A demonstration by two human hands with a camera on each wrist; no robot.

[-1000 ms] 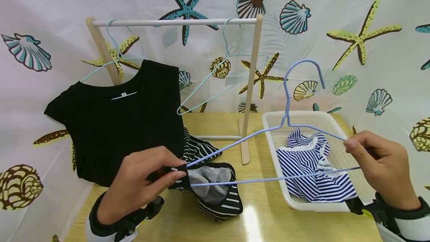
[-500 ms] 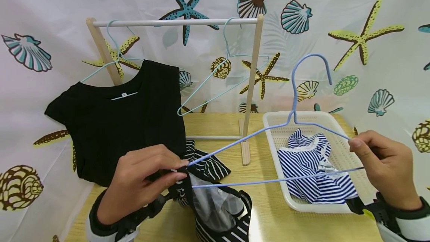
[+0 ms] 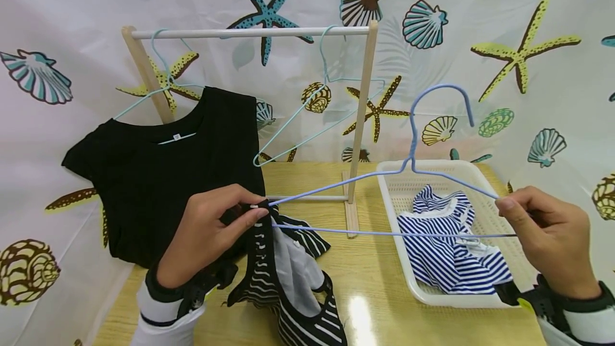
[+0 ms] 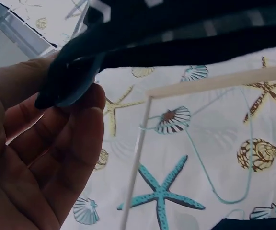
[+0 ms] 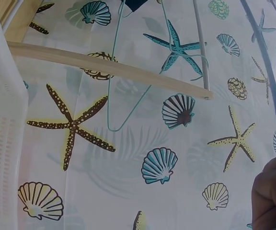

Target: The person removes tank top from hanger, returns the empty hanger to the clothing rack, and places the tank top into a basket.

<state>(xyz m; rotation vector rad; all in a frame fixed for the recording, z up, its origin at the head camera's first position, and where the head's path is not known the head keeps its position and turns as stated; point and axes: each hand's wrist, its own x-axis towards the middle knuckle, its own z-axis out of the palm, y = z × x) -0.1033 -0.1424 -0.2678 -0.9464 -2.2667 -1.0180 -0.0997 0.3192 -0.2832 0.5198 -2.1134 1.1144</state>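
My left hand (image 3: 206,228) pinches the black edge of a black-and-white striped garment (image 3: 261,276) between thumb and fingers, at the left end of a blue clothes hanger (image 3: 413,140). That hanger end reaches into the garment's edge; its very tip is hidden. The garment hangs down over the table, its grey inside showing. My right hand (image 3: 548,234) grips the right end of the hanger, whose hook points up. In the left wrist view the dark cloth (image 4: 195,38) lies between thumb and fingers. The hanger's blue wire (image 5: 275,96) runs past the fingers in the right wrist view.
A wooden rack (image 3: 363,100) with a white rail stands behind. From it hang a black top (image 3: 163,191) on a light-green hanger and a bare light-green hanger (image 3: 293,113). At right, a white basket (image 3: 390,196) holds a blue-and-white striped garment (image 3: 437,244).
My left hand has risen, lifting the striped garment and the hanger's left end with it. More of the garment now hangs below. My right hand has shifted only slightly.
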